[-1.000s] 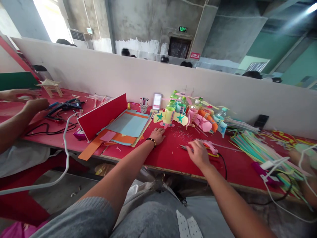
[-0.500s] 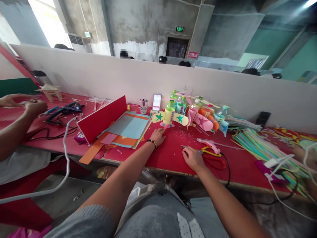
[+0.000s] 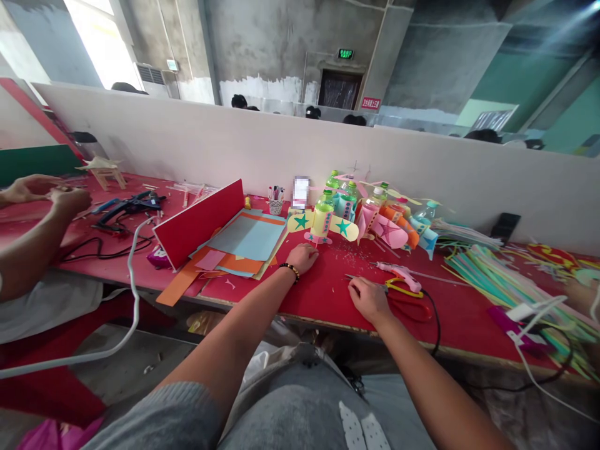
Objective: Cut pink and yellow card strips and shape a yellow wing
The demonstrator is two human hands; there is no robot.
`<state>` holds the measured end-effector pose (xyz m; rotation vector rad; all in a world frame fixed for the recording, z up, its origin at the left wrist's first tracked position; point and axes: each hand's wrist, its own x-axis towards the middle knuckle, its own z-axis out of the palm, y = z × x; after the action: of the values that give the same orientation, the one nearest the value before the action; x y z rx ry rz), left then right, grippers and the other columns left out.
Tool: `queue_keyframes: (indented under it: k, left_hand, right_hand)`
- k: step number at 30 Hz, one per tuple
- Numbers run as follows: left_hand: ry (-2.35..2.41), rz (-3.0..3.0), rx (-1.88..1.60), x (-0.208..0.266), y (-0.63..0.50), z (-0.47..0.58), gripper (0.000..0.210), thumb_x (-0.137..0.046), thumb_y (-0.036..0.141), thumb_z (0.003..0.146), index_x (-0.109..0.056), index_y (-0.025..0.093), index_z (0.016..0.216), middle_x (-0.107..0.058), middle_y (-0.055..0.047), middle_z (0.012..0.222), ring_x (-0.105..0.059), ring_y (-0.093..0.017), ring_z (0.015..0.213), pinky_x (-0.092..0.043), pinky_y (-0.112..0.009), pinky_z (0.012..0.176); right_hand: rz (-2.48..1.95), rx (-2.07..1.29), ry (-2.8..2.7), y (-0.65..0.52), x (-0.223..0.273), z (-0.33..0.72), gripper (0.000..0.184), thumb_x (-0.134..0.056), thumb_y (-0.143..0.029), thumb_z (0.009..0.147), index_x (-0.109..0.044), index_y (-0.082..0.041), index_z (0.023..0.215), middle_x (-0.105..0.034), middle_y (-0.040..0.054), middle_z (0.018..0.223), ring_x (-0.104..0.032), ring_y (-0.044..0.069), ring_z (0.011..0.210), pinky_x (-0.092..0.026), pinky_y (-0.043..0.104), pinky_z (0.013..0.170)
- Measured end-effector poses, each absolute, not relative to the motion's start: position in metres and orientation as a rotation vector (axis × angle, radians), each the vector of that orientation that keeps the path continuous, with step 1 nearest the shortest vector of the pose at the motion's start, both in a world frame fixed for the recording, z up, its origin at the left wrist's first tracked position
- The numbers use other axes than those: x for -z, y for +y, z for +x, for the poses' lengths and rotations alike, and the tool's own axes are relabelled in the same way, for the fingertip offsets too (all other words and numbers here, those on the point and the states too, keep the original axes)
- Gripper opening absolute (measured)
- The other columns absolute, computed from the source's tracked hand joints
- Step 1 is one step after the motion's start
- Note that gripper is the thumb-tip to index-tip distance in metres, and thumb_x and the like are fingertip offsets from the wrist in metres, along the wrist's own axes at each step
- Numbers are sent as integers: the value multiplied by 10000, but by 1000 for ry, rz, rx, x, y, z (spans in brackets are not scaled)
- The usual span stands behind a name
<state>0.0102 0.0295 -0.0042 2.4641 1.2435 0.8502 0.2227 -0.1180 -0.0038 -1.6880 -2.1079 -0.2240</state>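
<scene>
My left hand (image 3: 302, 257) lies on the red table, fingers stretched out and holding nothing. Just beyond its fingertips stands a toy plane (image 3: 323, 219) made from a green-capped bottle, with cream paper wings and green stars. My right hand (image 3: 369, 299) rests palm down, its fingers loosely bent with nothing visible in them. Beside and partly behind it lie scissors (image 3: 404, 288) with a yellow and a red handle; the hand hides part of the blades. A pink glue gun (image 3: 404, 277) lies just past them.
More bottle planes, one with a pink wing (image 3: 391, 232), crowd behind the cream one. Paper sheets (image 3: 253, 236) lie left, beside an upright red board (image 3: 201, 222). Paper strips (image 3: 492, 275) and a purple power strip (image 3: 518, 330) are right. A co-worker's hands (image 3: 70, 197) work far left.
The view has shifted slightly, so everything appears a little further right. Both my hands stay resting in the same places on the table.
</scene>
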Motion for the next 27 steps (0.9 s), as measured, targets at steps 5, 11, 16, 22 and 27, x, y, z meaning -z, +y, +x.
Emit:
queue_keyframes:
  k: [5, 11, 16, 22, 27]
  left_hand:
    - [1370, 2280, -1042, 7, 34, 7, 191, -542, 327, 835, -688, 212, 878, -604, -81, 1055, -545, -237, 1034, -435, -384, 954]
    - [1437, 2002, -1244, 14, 47, -2, 350, -610, 309, 795, -594, 233, 1137, -460, -94, 1272, -452, -252, 1204, -385, -400, 1027]
    - [1308, 1890, -1309, 16, 50, -4, 432, -564, 293, 834, -486, 228, 1253, -482, -87, 1265, -520, -199, 1129, -454, -320, 944]
    - [1277, 1771, -1367, 13, 45, -6, 342, -564, 308, 838, -513, 212, 1162, -524, -88, 1198, -577, -177, 977, -505, -287, 795]
    - [1300, 1712, -1419, 13, 46, -8, 286, -582, 303, 835, -523, 215, 1101, -545, -68, 1155, -585, -152, 906, -509, -274, 753]
  right_hand:
    - [-1687, 228, -2109, -119, 4, 222, 164, -444, -216, 864, -579, -210, 772, -653, 31, 784, -600, 177, 731, -369, 265, 663]
    - [-1701, 228, -2103, -118, 5, 222, 162, -451, -224, 859, -589, -212, 777, -656, 29, 779, -598, 178, 711, -365, 271, 646]
    - [-1703, 219, -2103, -117, 5, 223, 154, -453, -219, 852, -590, -213, 782, -663, 30, 785, -601, 179, 717, -363, 271, 643]
    - [-1699, 211, -2106, -117, 5, 223, 145, -456, -212, 852, -584, -211, 784, -662, 30, 788, -605, 179, 728, -368, 269, 656]
    - [-1695, 220, -2102, -118, 5, 223, 149, -452, -213, 856, -583, -211, 784, -661, 31, 788, -605, 180, 726, -367, 268, 656]
